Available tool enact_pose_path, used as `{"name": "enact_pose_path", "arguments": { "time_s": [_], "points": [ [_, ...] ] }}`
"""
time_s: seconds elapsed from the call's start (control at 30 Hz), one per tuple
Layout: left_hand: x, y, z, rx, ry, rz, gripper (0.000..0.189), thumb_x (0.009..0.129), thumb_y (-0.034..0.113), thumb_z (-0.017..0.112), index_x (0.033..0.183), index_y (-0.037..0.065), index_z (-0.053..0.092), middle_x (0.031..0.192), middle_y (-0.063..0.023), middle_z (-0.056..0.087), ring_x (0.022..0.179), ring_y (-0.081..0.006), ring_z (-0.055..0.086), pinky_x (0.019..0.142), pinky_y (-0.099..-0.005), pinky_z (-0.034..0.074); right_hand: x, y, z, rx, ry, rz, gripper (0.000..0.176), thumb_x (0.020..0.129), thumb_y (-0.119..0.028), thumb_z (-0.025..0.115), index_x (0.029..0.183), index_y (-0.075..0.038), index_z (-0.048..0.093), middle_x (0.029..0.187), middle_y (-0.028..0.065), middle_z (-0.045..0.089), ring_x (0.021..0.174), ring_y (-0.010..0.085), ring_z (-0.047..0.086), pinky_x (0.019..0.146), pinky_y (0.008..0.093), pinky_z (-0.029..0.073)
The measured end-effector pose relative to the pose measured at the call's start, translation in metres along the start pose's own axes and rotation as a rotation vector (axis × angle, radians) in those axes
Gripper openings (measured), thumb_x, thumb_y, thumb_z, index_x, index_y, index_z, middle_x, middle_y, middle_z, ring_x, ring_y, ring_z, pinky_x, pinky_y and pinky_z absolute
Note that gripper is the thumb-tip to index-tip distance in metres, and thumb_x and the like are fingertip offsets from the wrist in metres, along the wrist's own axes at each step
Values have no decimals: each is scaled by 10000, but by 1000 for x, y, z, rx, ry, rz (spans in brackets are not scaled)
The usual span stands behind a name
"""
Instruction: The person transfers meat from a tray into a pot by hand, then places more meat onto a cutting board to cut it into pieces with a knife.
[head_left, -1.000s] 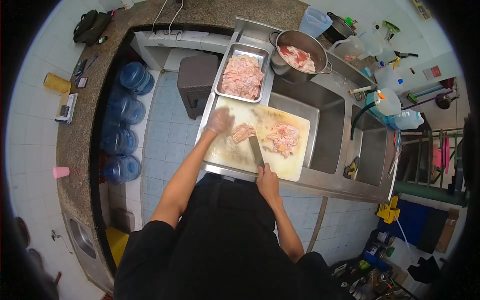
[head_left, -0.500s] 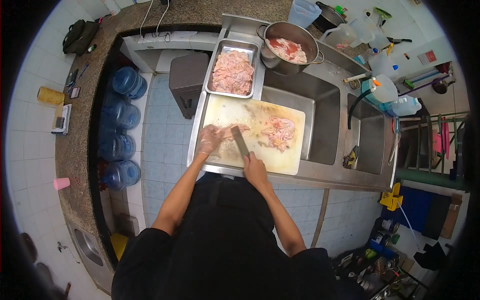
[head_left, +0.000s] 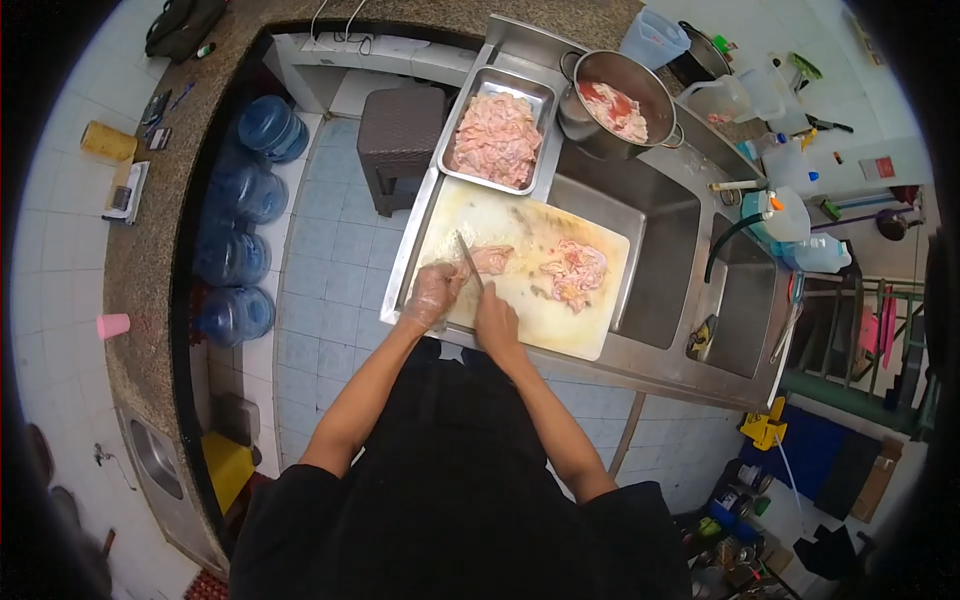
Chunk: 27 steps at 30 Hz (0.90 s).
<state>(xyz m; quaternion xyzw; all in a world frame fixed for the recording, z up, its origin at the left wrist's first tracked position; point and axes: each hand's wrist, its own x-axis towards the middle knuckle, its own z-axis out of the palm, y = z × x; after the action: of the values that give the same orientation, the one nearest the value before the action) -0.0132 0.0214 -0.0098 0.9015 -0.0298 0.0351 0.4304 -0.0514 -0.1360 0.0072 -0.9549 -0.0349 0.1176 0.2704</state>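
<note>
A white cutting board (head_left: 520, 325) lies across the steel sink unit. On it, my left hand (head_left: 434, 294), in a clear plastic glove, has its fingers closed and pressed down at the near end of a strip of raw meat (head_left: 492, 260) that looks like chicken. My right hand (head_left: 497, 320) grips the handle of a knife (head_left: 468, 262). Its blade points away from me and crosses the meat, close beside my left fingertips. To the right rests a small heap of pale skin and fat trimmings (head_left: 577, 274).
Beyond the board stands a steel tray (head_left: 447, 165) full of raw meat. A large pot (head_left: 603, 140) with meat in reddish liquid is beside it. Two sink basins (head_left: 655, 270) lie to the right. A brown stool (head_left: 400, 125) and several water bottles (head_left: 235, 258) are at the left.
The knife has moved left to my left fingers, its blade now seen more edge-on. My left hand has slid slightly nearer to me along the meat. The whole view has turned a little.
</note>
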Motion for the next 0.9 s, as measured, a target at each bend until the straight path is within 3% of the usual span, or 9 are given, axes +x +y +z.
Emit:
{"name": "enact_pose_path", "arguments": {
  "time_s": [0.17,0.33,0.4,0.47,0.53,0.6,0.7,0.83,0.9],
  "points": [
    [-6,-1,2,-24,15,23,151,785,82,713,693,3,624,668,-253,581,650,-428,616,583,-457,479,68,-28,1,60,50,-70,224,902,-44,467,1115,25,480,768,302,650,740,508,649,671,604,507],
    [3,1,-17,-16,173,-134,183,812,144,682,702,5,633,668,-243,600,631,-421,610,576,-449,478,-6,4,-13,5,-27,10,213,919,-71,499,1095,48,487,776,309,650,734,503,646,654,592,511],
    [3,-7,-19,94,165,-174,182,826,151,666,715,8,650,683,-219,636,601,-337,646,576,-409,497,-39,32,-10,41,42,-71,206,957,-118,510,1078,46,488,752,315,643,711,508,639,635,597,505],
    [3,-4,-23,-490,427,-298,183,845,132,645,704,16,662,694,-154,686,589,-213,665,572,-357,517,-63,36,-24,52,8,-16,207,974,-142,508,1076,37,487,733,312,637,697,515,632,628,604,500],
    [13,12,-45,-604,394,-392,169,875,72,611,743,-10,678,690,-98,701,632,-128,669,592,-307,543,-76,39,-32,72,-21,46,212,990,-165,505,1074,28,487,713,310,631,682,522,624,621,610,495],
    [33,29,-67,-13,93,-406,131,892,44,607,843,-45,690,694,-84,696,629,-123,657,592,-293,550,-79,41,-35,31,-29,43,199,1002,-183,496,1051,9,489,688,307,623,664,524,618,607,618,489],
    [74,24,-41,-654,126,-233,260,853,138,684,1057,-21,660,792,-136,680,679,-136,650,619,-304,537,-79,39,-35,53,-33,72,182,999,-189,501,1033,-11,490,693,304,625,675,523,620,605,617,489],
    [123,2,-9,-629,-35,13,351,854,183,692,1138,-9,617,858,-185,670,813,-221,686,715,-339,554,-84,38,-40,13,-25,70,189,998,-200,509,1011,-12,494,687,299,622,679,517,621,602,609,484],
    [106,-1,-3,347,-68,72,396,870,237,681,1178,4,590,901,-195,671,902,-315,680,783,-401,548,-85,39,-45,45,-12,58,194,998,-206,514,1006,-12,500,684,295,619,680,515,616,605,608,476]
  ]
}}
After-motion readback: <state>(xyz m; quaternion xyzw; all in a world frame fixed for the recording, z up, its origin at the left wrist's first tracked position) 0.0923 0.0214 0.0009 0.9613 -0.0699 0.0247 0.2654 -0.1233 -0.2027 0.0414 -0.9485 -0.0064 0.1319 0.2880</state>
